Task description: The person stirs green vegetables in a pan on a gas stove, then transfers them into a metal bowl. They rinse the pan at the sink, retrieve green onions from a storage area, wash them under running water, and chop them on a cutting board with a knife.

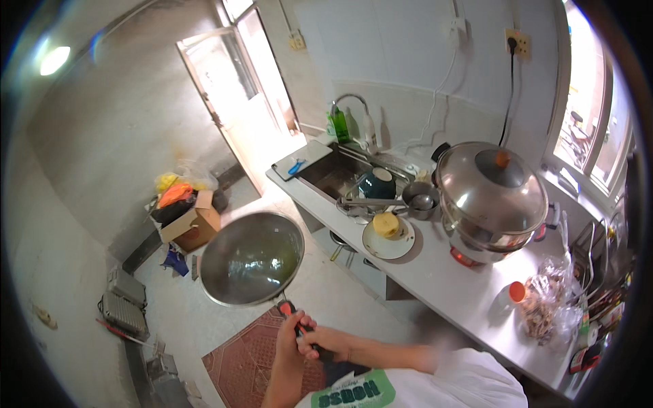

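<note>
A large round wok (245,268) hangs in the air over the floor, its shiny grey inside facing up toward me. Its black and red handle (287,308) runs back toward my body. My left hand (290,329) grips the handle on the side nearer the pan. Closer to the handle's end, my right hand (326,340) is wrapped around it too. Bright reflections fill the bowl, and I cannot tell whether any liquid lies in it.
To my right runs a white counter (438,285) with a sink (334,176), dishes, a plate (403,245) and a large lidded steel pot (490,194). An open cardboard box (196,224) stands beyond the wok. A red mat (250,352) lies below my hands.
</note>
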The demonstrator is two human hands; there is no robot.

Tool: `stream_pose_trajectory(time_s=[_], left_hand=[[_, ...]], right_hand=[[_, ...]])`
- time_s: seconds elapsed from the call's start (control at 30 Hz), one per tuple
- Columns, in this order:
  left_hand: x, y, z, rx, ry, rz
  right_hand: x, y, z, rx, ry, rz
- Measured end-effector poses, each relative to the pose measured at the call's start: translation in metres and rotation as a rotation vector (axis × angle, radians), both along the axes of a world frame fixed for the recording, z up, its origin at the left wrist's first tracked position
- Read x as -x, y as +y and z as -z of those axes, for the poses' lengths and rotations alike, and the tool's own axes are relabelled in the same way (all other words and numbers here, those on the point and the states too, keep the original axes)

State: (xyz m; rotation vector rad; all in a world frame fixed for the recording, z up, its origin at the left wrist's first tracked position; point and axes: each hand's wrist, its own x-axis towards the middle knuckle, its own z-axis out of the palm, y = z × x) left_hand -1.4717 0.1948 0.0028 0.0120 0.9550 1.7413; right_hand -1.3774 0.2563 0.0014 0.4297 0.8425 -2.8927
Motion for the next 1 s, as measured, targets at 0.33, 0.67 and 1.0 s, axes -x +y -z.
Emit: stream_pose_trajectory(time_s=[0.33, 0.67, 1.0], left_hand=[[0.203, 0.178, 0.026, 0.119, 0.159, 0.318], [0.308, 0.325, 0.045, 0.284, 0.336, 0.496], [0.371, 0.416, 0.062, 0.335, 0.608, 0.812]], right_hand=[[0.184, 0.147, 0.032, 0.177, 0.104, 0.211], [0.284, 0.268, 0.06, 0.271, 0.184, 0.337], [0.359, 0.32, 0.094, 0.43, 0.299, 0.584]])
